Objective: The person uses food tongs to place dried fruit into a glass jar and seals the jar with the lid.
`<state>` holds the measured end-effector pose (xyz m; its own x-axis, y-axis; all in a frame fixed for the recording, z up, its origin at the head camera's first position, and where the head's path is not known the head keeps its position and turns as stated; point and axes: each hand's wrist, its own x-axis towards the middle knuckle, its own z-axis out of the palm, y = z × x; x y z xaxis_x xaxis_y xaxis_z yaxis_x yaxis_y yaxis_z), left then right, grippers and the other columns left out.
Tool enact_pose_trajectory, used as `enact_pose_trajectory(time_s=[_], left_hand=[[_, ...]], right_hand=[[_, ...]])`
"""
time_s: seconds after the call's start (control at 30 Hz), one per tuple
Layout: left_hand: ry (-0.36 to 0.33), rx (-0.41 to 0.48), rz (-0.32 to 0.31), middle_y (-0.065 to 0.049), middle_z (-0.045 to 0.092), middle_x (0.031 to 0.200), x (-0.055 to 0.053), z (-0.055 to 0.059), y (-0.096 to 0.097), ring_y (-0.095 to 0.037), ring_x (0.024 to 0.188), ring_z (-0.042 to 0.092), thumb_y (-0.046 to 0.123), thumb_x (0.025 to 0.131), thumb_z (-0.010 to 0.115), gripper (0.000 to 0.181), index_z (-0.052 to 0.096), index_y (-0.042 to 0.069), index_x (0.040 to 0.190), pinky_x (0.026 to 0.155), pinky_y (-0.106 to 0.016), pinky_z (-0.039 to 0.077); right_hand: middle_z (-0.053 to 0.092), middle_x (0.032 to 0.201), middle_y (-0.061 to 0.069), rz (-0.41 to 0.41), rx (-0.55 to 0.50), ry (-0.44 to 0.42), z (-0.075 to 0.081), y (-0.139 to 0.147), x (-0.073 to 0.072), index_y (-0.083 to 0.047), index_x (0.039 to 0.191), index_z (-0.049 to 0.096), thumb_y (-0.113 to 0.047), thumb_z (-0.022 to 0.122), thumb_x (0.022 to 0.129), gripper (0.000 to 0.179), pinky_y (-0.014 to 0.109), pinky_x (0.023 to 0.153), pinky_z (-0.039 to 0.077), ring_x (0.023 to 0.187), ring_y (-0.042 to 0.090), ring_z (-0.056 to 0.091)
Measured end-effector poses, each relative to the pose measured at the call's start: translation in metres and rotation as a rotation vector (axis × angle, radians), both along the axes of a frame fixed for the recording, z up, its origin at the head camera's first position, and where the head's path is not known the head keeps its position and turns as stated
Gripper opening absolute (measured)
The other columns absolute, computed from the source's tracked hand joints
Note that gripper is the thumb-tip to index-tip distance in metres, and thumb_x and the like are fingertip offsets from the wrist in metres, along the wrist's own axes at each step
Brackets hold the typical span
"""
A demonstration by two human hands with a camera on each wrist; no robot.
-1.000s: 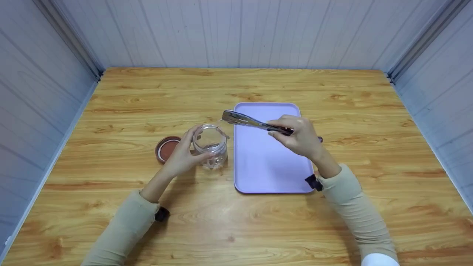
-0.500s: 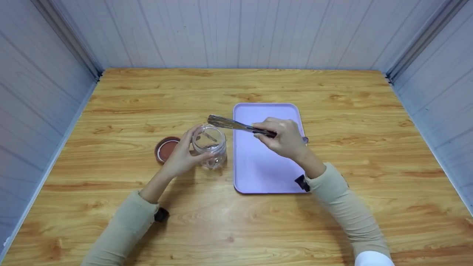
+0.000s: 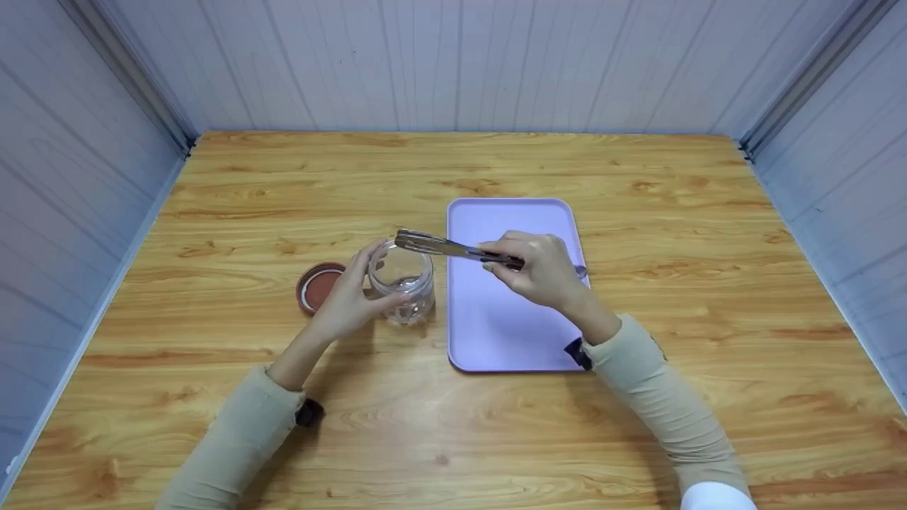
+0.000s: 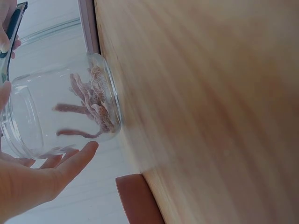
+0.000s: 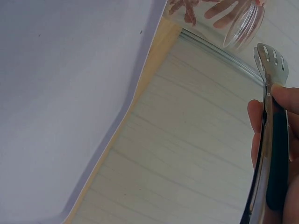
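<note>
My left hand holds a clear jar by its side, thumb in front and fingers behind. No lid covers the jar's mouth. At its bottom, in the left wrist view, several thin reddish-brown strips lie in a heap; their kind is unclear. Above the purple tray, my right hand grips metal tongs by their dark handles. The slotted tong tips are over the jar's far rim, close together in the right wrist view, with no strip visible between them.
A reddish-brown lid lies upside down on the wooden table, left of the jar and partly behind the left hand. The tray is to the jar's right. Panelled walls enclose the table at the back and sides.
The right hand has moved the tongs left over the jar's mouth. A strip, at the jar's rim earlier and then inside its mouth, has dropped out of sight there. The left hand stays put.
</note>
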<state>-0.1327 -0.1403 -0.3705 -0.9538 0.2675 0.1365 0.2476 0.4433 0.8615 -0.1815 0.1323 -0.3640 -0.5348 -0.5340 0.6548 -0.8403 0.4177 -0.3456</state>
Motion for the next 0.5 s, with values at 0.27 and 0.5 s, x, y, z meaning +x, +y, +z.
enact_pose_trajectory(time_s=[0.27,0.5], left_hand=[[-0.014,0.010,0.003,-0.020,0.034,0.131,0.000,0.001,0.000,-0.035,0.118,0.034,0.014,0.073,0.073,0.080,0.026,-0.001,0.135,0.096,-0.046,0.027],[-0.026,-0.006,0.010,-0.020,0.033,0.132,0.000,0.001,0.000,-0.034,0.118,0.034,0.015,0.073,0.073,0.080,0.025,-0.001,0.135,0.096,-0.046,0.026]], right_hand=[[0.060,0.073,-0.001,-0.018,0.000,-0.007,0.004,0.011,-0.002,-0.009,0.094,0.069,-0.012,0.069,0.076,0.019,0.023,0.043,0.035,0.052,0.005,0.042],[0.061,0.074,-0.001,-0.051,-0.017,-0.018,0.008,0.024,-0.002,-0.008,0.096,0.069,-0.014,0.069,0.076,0.021,0.023,0.044,0.035,0.056,0.005,0.044]])
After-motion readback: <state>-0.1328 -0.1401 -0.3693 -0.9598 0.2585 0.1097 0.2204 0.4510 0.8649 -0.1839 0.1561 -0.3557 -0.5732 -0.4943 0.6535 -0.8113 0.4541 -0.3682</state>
